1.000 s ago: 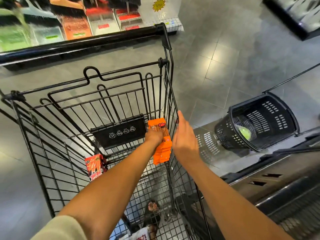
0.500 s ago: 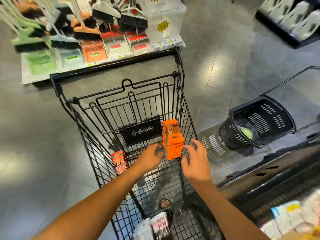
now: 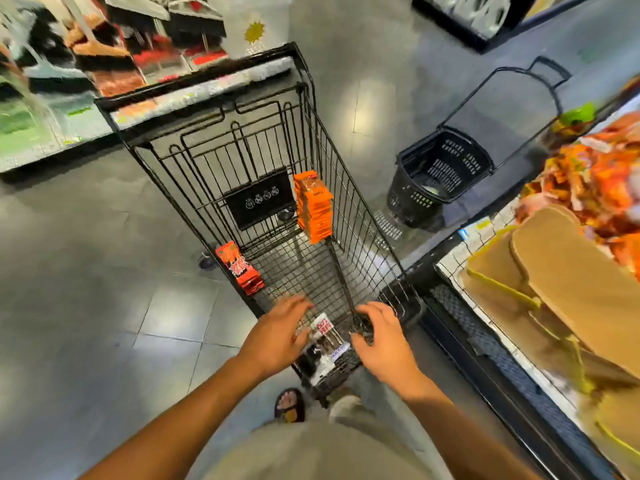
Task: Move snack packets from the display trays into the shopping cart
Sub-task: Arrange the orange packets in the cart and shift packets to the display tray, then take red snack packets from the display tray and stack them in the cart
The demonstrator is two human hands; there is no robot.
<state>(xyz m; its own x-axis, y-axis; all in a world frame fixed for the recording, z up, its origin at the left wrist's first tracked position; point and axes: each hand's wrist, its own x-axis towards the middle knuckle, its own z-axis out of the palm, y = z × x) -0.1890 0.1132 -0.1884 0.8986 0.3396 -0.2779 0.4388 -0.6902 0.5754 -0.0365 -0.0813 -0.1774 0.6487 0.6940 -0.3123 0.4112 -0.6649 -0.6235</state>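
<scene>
Two hands over the near end of the shopping cart (image 3: 259,199), packets already inside.
Left hand (image 3: 277,336) is released, fingers loose and holding nothing, just beside a white-and-black packet (image 3: 325,344) lying between both hands. Right hand (image 3: 381,341) has its fingers curled at the cart's near corner; with the blur I cannot tell whether they grip the wire. From the hands, an orange packet stack (image 3: 313,206) stands against the cart's right wall at 12 o'clock and a red packet (image 3: 239,268) leans by the left wall at 10 o'clock. Display tray (image 3: 450,265) lies toward 2 o'clock, a black basket (image 3: 440,174) on the floor at 1 o'clock.
</scene>
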